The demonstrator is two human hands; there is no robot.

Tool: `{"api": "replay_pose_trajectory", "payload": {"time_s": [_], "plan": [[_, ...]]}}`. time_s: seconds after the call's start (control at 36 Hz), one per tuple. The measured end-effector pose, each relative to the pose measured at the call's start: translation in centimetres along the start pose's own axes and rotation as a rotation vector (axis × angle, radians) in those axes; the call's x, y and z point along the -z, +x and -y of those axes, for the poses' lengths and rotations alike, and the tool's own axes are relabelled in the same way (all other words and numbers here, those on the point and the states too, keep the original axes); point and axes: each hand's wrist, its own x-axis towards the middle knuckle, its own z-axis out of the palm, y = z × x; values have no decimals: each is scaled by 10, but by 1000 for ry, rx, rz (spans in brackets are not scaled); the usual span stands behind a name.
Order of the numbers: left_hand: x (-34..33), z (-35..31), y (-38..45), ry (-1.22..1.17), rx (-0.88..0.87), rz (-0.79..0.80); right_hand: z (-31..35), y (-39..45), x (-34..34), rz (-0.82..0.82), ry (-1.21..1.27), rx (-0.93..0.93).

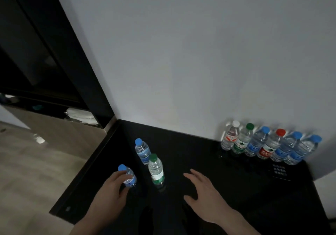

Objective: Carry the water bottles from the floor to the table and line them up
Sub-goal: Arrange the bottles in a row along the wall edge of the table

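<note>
My left hand point(113, 189) grips a blue-capped water bottle point(129, 177) that stands near the left edge of the black table point(200, 154). Just right of it stands a green-capped bottle point(156, 170), and behind that another blue-capped bottle point(142, 150). My right hand point(203, 193) hovers over the table with fingers spread, holding nothing, right of the green-capped bottle. Against the white wall at the back right, several bottles stand in a row point(269, 144) with white, green, blue and red caps.
A small black card with white print point(281, 170) lies on the table in front of the row. A dark cabinet point(45, 53) with folded white cloth point(81, 115) on a shelf stands at the left. Light wooden floor point(27, 171) lies beyond the table's left edge.
</note>
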Motion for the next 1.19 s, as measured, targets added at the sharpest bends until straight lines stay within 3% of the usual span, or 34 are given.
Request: {"api": "replay_pose_trajectory", "payload": {"time_s": [0.44, 0.81, 1.03, 1.19], "plan": [[56, 126, 100, -40, -178, 112, 115, 93, -68, -236, -5, -132], [39, 119, 140, -31, -299, 289, 139, 121, -92, -216, -69, -275], [56, 80, 175, -78, -434, 40, 140, 124, -99, -379, -66, -312], [47, 53, 208, 102, -496, 146, 143, 126, -105, -494, -33, -379]]}}
